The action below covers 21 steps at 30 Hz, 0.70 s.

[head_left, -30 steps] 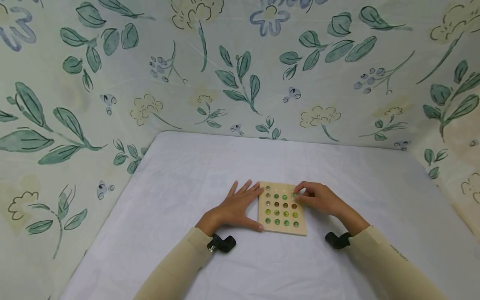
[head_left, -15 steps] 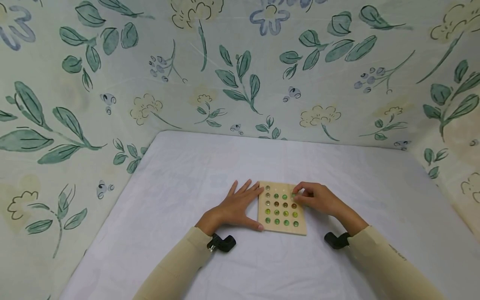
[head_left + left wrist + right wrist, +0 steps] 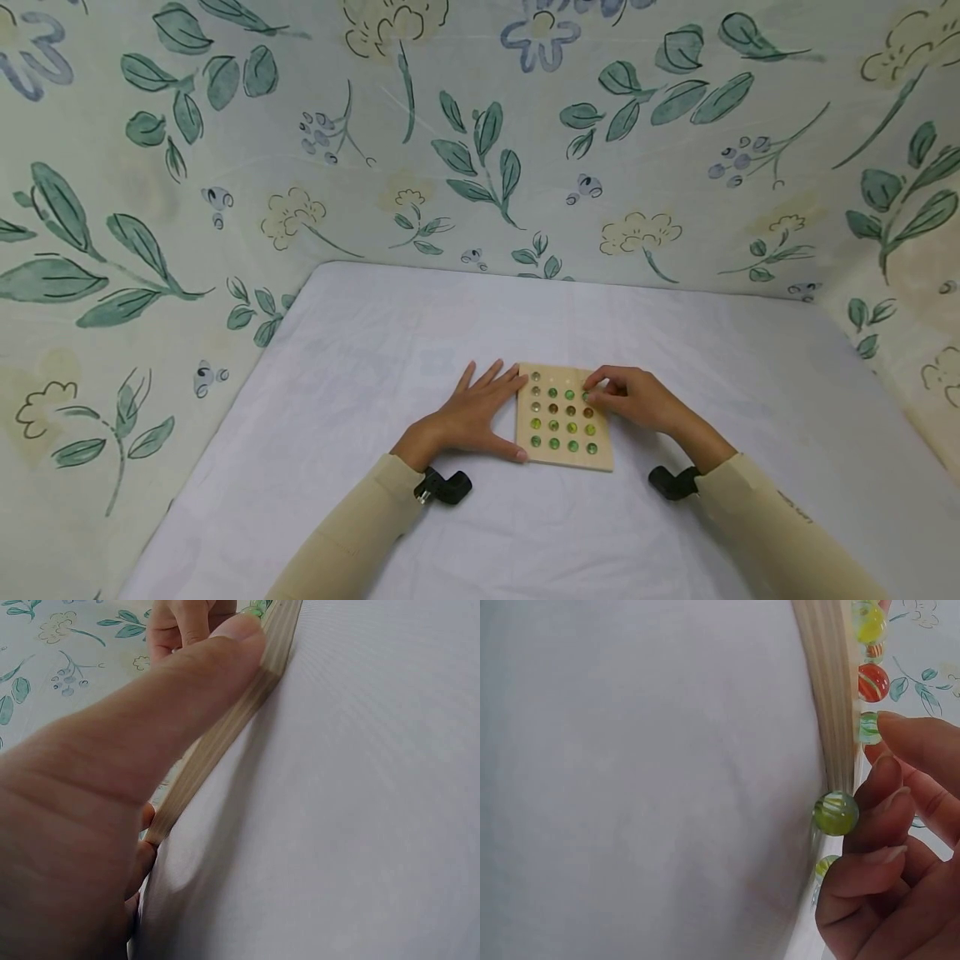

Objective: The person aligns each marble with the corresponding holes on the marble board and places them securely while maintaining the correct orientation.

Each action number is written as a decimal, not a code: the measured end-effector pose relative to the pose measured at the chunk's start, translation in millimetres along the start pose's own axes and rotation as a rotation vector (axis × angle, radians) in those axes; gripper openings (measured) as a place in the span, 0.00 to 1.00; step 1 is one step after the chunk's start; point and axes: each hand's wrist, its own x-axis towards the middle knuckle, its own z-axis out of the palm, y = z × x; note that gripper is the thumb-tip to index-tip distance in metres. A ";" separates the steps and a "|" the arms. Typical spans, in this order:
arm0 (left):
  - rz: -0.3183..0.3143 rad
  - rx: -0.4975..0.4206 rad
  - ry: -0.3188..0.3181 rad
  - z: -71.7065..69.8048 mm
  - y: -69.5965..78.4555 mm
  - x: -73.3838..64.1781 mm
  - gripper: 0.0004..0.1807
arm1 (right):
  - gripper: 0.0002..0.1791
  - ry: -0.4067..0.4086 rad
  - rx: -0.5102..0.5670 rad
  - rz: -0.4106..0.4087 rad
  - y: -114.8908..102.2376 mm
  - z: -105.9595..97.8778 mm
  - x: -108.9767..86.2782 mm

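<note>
A square wooden board (image 3: 562, 460) lies on the white cloth, with rows of glass marbles in clear, green, red-brown and yellow. My left hand (image 3: 468, 417) is spread along its left side, thumb at the near corner and fingertips at the far left edge. At the right end of the second row from the far side, my right hand (image 3: 637, 398) pinches a green marble (image 3: 869, 729) between thumb and index finger. In the right wrist view, a yellow-green marble (image 3: 836, 814) sits against its curled other fingers, with another marble (image 3: 826, 866) partly hidden below.
White cloth (image 3: 390, 333) covers the table around the board. A flower-patterned curtain (image 3: 480, 125) hangs behind and at both sides. Black wrist cameras, one left (image 3: 446, 486) and one right (image 3: 675, 482), stick out from the sleeves above the cloth.
My right fingertips have shifted slightly toward the near side, and the green marble at them shows more plainly in the head view. My left hand stays where it was.
</note>
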 end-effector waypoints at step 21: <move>0.000 0.013 0.003 0.5 0.4 0.8 0.64 | 0.08 0.035 -0.019 0.020 1.4 -6.4 0.0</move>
